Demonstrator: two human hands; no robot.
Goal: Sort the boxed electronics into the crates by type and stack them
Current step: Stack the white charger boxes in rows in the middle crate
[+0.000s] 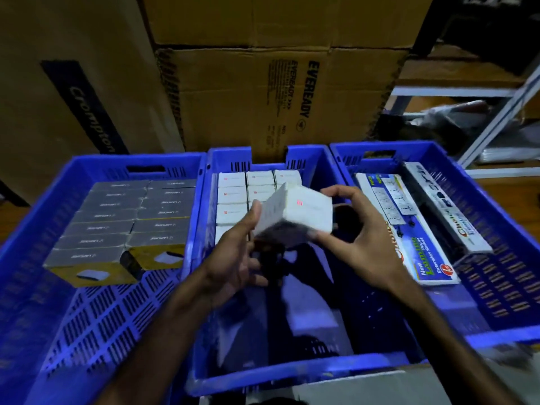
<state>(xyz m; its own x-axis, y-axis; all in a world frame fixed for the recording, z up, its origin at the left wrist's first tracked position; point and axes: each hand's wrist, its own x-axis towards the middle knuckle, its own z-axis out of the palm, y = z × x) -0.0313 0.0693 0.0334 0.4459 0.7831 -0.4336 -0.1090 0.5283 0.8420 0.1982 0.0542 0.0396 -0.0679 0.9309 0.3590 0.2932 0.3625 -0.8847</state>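
Note:
Both my hands hold one white box [301,214] with a small red logo, tilted above the middle blue crate [295,372]. My left hand [233,252] grips its left side, thumb up along the edge. My right hand [359,238] pinches its right side and lower corner. Behind the box, rows of matching white boxes [233,197] fill the crate's far left part. The left blue crate [96,317] holds grey-topped yellow boxes [122,220] in two columns. In the right blue crate [496,287] lie long extension-socket boxes [415,226].
Large brown cartons [277,92] stand stacked right behind the crates, one more carton [58,83] at the left. A white metal rack [496,106] with bagged goods is at the back right. The near halves of the crates show bare slotted floor.

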